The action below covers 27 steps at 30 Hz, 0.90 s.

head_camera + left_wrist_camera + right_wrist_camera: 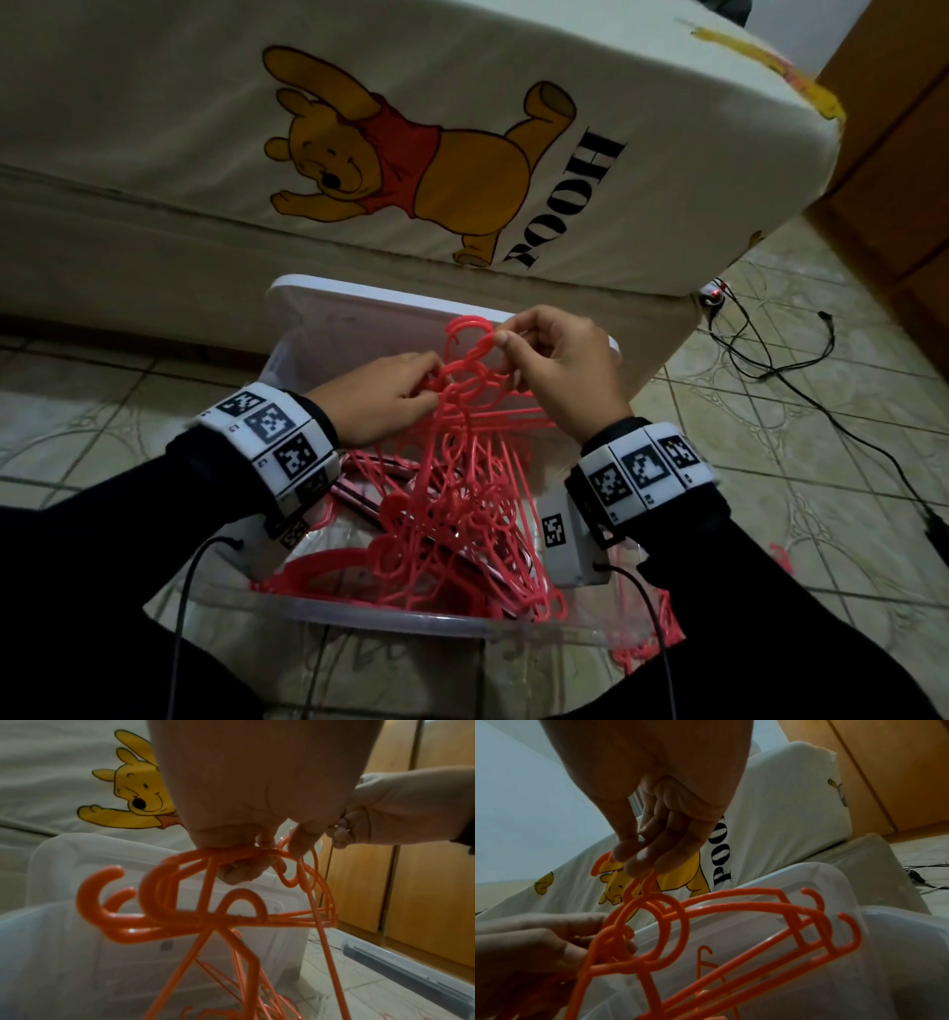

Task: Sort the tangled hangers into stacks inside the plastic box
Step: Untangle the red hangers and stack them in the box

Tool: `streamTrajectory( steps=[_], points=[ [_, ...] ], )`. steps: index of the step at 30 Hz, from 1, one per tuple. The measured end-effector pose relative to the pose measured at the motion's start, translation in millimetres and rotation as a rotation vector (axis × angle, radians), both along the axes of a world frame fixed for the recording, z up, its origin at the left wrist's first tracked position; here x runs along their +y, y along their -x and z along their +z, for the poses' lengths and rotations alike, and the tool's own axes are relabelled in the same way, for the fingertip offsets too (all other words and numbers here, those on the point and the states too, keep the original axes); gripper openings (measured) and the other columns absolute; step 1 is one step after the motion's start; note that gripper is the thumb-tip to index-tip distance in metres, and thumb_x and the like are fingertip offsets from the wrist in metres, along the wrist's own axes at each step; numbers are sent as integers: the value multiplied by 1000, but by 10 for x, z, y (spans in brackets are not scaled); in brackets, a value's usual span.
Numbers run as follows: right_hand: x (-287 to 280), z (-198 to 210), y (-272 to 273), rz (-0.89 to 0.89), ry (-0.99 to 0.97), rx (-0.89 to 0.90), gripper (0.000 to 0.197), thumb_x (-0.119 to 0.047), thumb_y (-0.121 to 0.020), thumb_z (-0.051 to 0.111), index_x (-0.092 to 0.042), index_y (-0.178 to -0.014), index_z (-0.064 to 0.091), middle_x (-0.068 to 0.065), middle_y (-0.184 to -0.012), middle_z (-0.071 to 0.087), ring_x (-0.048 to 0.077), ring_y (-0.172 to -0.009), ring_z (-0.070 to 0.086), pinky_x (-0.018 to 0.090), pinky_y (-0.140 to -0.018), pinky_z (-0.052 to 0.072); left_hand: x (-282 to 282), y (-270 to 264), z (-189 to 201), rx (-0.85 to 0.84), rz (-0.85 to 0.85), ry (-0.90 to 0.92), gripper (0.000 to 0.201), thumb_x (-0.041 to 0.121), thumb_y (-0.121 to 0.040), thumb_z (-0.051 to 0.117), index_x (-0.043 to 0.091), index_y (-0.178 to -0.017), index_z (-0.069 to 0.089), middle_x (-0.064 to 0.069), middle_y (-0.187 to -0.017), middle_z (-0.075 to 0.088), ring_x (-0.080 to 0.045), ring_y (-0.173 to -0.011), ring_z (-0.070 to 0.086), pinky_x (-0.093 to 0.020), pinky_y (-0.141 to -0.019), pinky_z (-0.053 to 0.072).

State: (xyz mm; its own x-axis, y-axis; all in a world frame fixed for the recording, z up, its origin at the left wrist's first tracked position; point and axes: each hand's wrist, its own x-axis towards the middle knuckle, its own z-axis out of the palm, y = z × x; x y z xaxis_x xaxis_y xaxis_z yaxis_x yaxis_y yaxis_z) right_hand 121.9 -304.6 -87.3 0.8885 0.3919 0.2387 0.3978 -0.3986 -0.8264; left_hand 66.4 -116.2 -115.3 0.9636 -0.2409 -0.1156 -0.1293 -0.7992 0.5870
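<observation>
A tangled bunch of pink-red plastic hangers [462, 478] hangs over the clear plastic box [390, 619], its lower ends down among more hangers in the box. My left hand [390, 398] grips the bunch by several hook necks [231, 854]. My right hand [560, 370] pinches one hanger's hook [475, 334] at the top of the bunch, thumb and fingertips [639, 862] closed on it. The hangers [731, 923] look orange in both wrist views.
The box lid [328, 308] leans behind the box against a mattress [359, 128] with a bear print. Black cables [770, 360] trail over the tiled floor at the right. A few hangers [637, 652] lie outside the box's right corner. Wooden cupboards [424, 862] stand at the right.
</observation>
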Motion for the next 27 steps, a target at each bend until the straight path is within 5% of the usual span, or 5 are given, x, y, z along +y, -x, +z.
streamTrajectory(
  steps=[9, 14, 18, 23, 27],
  points=[
    [14, -8, -12, 7, 85, 23, 6, -16, -90, 62, -13, -85, 64, 7, -68, 65, 17, -59, 63, 37, -59, 56, -46, -11, -21, 9, 100, 147, 22, 34, -93, 56, 18, -108, 55, 1, -100, 61, -13, -87, 56, -27, -75, 44],
    [-1, -57, -47, -20, 153, 54, 10, -15, -91, 60, -15, -81, 62, 5, -68, 65, 16, -60, 63, 36, -64, 56, -14, -21, -64, -107, 40, 113, 15, 15, -91, 60, 23, -100, 51, 4, -98, 57, -8, -85, 53, -9, -68, 35],
    [-7, -93, -65, -38, 200, 42, 15, -17, -92, 59, -20, -77, 59, 2, -66, 65, 12, -59, 62, 29, -62, 52, -1, -19, -66, -141, 23, 96, 19, 10, -90, 58, 19, -107, 55, 4, -103, 57, -9, -93, 54, -16, -76, 35],
    [-48, -74, -111, -102, 184, 22, 10, -18, -90, 61, -13, -81, 64, 10, -73, 68, 24, -71, 67, 43, -72, 55, 23, -3, -45, -106, 101, 209, 25, 6, -87, 58, 21, -107, 57, 8, -83, 59, -2, -71, 54, -16, -69, 41],
    [-51, -16, -103, -104, 183, -58, 10, -23, -90, 61, -14, -86, 65, 4, -71, 69, 18, -71, 67, 32, -70, 54, 41, 7, -10, -44, 143, 336, 18, 12, -88, 61, 27, -98, 58, -5, -90, 66, -12, -78, 59, -31, -79, 48]
  ],
)
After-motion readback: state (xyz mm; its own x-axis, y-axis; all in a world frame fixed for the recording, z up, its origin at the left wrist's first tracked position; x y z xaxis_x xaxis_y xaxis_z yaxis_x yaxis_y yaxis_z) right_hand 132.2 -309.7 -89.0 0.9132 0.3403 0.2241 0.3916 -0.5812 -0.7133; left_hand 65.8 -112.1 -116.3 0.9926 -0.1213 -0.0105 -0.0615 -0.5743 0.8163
